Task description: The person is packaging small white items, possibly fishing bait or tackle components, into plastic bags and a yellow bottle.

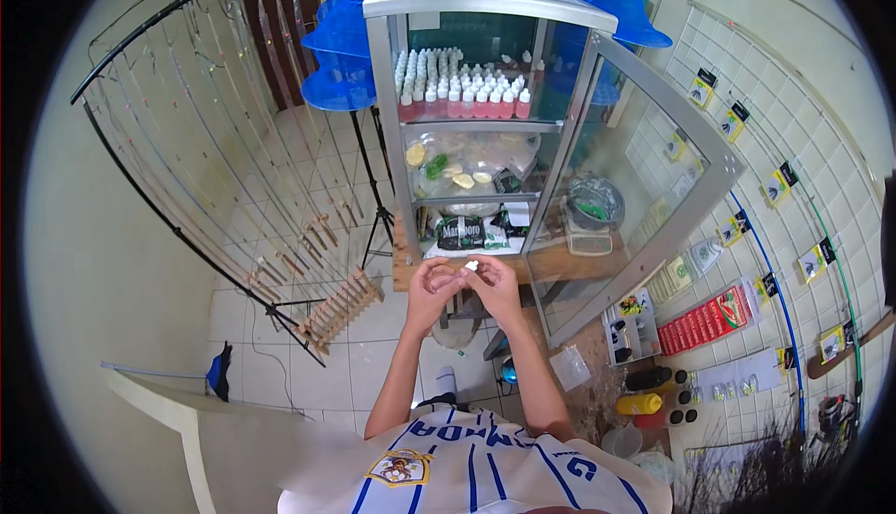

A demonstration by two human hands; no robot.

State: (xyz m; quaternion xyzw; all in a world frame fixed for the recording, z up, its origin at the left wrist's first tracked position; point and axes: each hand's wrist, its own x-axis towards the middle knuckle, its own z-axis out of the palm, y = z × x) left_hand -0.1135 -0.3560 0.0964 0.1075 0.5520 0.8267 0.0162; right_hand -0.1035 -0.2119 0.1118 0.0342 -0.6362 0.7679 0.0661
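Observation:
Right in front of me, a small dropper bottle with a white cap (472,265) is held between my two hands. Its body is mostly hidden by fingers. The fingertips of my left hand (430,292) meet at its lower side. My right hand (498,287) grips it close to the cap with thumb and fingers. Just beyond my hands stands an aluminium-framed glass cabinet (483,126). On its upper shelf are rows of white-capped dropper bottles (481,102), the front ones holding pink liquid.
The cabinet's glass door (630,164) hangs open to the right. Behind it are a digital scale (589,242) and a dark bowl (595,199). Fishing rods (203,101) stand in a rack on the left. Several sauce-type bottles (638,404) and a compartment box (633,332) lie at right.

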